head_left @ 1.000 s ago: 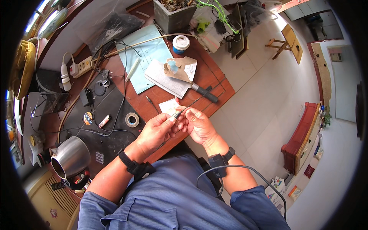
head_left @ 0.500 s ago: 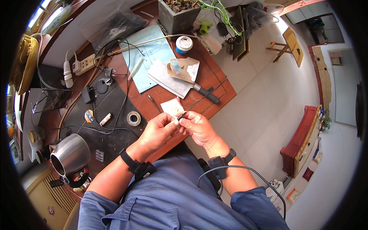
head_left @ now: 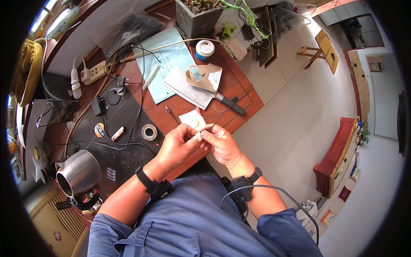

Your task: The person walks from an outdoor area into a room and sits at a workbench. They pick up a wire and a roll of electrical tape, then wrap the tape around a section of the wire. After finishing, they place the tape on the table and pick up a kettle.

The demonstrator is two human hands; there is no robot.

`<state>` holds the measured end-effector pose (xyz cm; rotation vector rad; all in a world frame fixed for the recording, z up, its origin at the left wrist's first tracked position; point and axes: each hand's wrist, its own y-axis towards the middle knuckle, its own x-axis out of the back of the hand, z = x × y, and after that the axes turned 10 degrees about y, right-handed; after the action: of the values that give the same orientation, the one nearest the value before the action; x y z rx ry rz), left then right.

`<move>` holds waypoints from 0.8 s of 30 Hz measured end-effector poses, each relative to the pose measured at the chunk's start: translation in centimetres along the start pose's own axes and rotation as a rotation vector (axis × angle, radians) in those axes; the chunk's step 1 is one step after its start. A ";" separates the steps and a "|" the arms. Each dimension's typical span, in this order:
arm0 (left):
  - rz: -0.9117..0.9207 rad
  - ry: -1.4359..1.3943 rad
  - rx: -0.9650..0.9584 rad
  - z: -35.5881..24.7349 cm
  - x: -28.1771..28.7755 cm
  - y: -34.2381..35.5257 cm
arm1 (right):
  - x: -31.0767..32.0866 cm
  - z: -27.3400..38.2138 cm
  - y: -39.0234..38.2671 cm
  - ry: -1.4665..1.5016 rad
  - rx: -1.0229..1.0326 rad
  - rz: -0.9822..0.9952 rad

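Above the table's near edge, my left hand (head_left: pixel 174 146) and my right hand (head_left: pixel 222 147) meet with fingertips pinched together. Between them is a thin dark cable (head_left: pixel 217 120), which runs up from my right fingers toward the cleaver's handle. Its end is mostly covered by my fingers. Just beyond my left fingertips lies a small white piece of paper (head_left: pixel 192 119). A loose cable end with a plug (head_left: pixel 168 109) rests left of the paper. Farther back is a cleaver (head_left: pixel 188 89) with a dark handle, torn brown cardboard (head_left: pixel 207 77) lying on its blade.
On the dark mat at left lie a tape roll (head_left: pixel 149 132), a small cylinder (head_left: pixel 118 133), a black adapter (head_left: pixel 98 106) and tangled cables. A metal kettle (head_left: pixel 81 171) stands near my left arm. A power strip (head_left: pixel 95 73), light-blue folder (head_left: pixel 156 85), lidded cup (head_left: pixel 205 50) and planter (head_left: pixel 198 19) are farther back.
My fingers have shifted slightly on the cable, and the dark piece between them is now more covered. Both hands stay in nearly the same place.
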<state>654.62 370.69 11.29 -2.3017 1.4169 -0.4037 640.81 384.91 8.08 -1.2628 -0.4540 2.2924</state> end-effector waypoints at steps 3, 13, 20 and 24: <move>-0.022 0.003 -0.029 1.0 -0.3 0.2 | 0.3 -0.6 0.3 -0.015 0.014 -0.006; -0.125 0.196 -0.084 -0.1 0.6 0.2 | -1.1 3.3 -2.2 -1.105 0.450 -0.246; -0.110 0.184 -0.099 1.6 0.1 0.9 | -3.0 4.8 0.4 -1.722 0.878 0.128; -0.140 0.254 -0.024 -0.2 1.5 0.2 | -2.1 4.6 2.4 -1.775 0.747 0.171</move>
<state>655.10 369.22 11.39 -2.4460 1.3828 -0.7488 637.20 381.48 10.70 1.2883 0.0719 2.6501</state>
